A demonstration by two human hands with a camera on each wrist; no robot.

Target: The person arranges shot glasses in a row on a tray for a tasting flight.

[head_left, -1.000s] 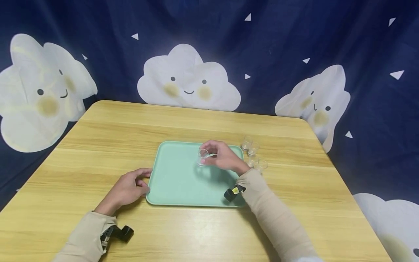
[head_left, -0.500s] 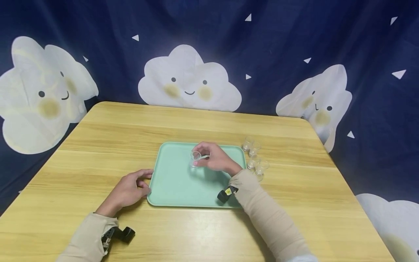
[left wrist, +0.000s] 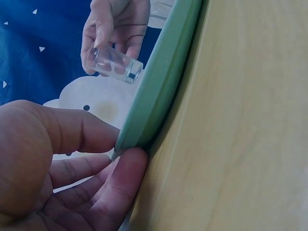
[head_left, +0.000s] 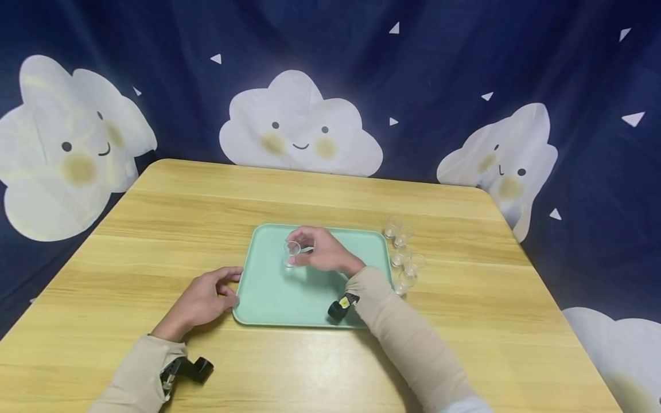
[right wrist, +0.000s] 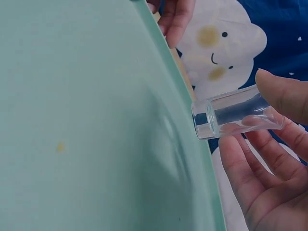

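Note:
In the head view my right hand (head_left: pixel 322 250) is over the left half of a mint-green tray (head_left: pixel 279 298). It pinches a small clear shot glass (head_left: pixel 291 255) between thumb and fingers. The right wrist view shows this shot glass (right wrist: pixel 233 114) upright, thick base toward the tray; whether the base touches is hard to tell. At the tray's left side my left hand (head_left: pixel 209 295) holds the edge. Up close, its thumb and curled fingers (left wrist: pixel 86 130) grip the tray's rim (left wrist: pixel 159 82) near a corner.
Several more clear shot glasses (head_left: pixel 401 256) stand on the wooden table (head_left: pixel 465 298) along the tray's right edge. A dark blue curtain (head_left: pixel 413 69) with printed clouds hangs behind the table. Both wrists carry small black cameras (head_left: pixel 338 310).
My right hand has carried the shot glass leftward over the tray. More of the glasses on the right now show from behind the forearm. My left hand stays at the tray's edge.

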